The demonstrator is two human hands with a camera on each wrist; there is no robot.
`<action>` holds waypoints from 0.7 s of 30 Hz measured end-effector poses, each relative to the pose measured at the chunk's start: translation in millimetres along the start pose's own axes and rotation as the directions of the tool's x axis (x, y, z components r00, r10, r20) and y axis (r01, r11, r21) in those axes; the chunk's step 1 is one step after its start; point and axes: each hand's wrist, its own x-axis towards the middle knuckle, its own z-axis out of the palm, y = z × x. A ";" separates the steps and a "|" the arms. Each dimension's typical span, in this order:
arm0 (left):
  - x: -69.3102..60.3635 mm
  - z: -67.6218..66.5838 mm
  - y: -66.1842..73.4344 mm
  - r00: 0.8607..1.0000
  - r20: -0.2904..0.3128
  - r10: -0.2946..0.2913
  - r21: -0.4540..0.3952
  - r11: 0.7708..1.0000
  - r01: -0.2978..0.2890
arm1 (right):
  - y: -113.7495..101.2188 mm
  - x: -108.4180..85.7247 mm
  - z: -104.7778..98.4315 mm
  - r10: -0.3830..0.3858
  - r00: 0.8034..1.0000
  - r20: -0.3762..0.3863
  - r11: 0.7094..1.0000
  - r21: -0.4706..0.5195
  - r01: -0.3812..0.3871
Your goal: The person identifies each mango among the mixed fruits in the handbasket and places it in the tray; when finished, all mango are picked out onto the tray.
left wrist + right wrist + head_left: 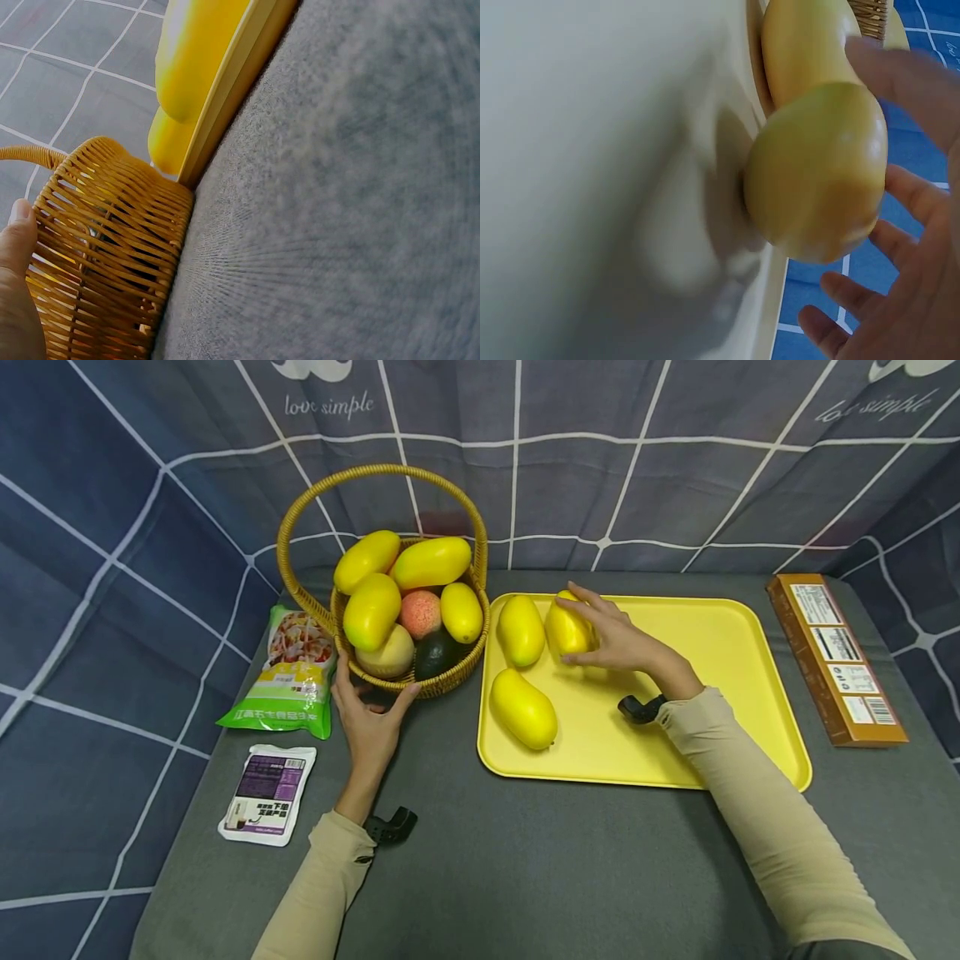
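Observation:
A brown wicker basket (pixel 452 681) holds several yellow mangoes (pixel 431 562), a reddish round fruit (pixel 421 613), a pale round fruit (pixel 387 654) and a dark green avocado (pixel 437 655). My left hand (pixel 369 720) touches the basket's near side, thumb and fingers spread apart; the left wrist view shows one digit (pixel 16 244) against the weave. On the yellow tray (pixel 720 693) lie three mangoes. Over the back one nearer the middle, a mango (pixel 817 176), my right hand (pixel 618 639) reaches with spread fingers; whether they touch it is unclear. Beside it are another mango (pixel 521 630) and a front mango (pixel 523 709).
Left of the basket lies a green and yellow food bag (pixel 288 672), with a white and purple pouch (pixel 268 795) nearer me. A long brown box (pixel 836 660) stands right of the tray. Grid-patterned cloth (pixel 562 485) hangs behind the grey table (pixel 525 860).

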 end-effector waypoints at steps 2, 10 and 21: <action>0.1 0.1 0.0 1.000 0.001 0.001 -0.001 1.000 -0.001 | -0.1 0.5 0.7 -0.010 1.000 -0.014 1.000 -0.001 0.010; -0.1 0.1 0.2 1.000 0.001 0.004 -0.004 1.000 -0.004 | -1.1 0.6 3.1 0.028 1.000 -0.009 1.000 -0.004 -0.028; -0.9 -0.1 1.0 1.000 0.004 0.003 -0.002 1.000 -0.003 | -26.7 6.2 -1.3 -0.063 0.995 -0.083 0.998 -0.002 0.063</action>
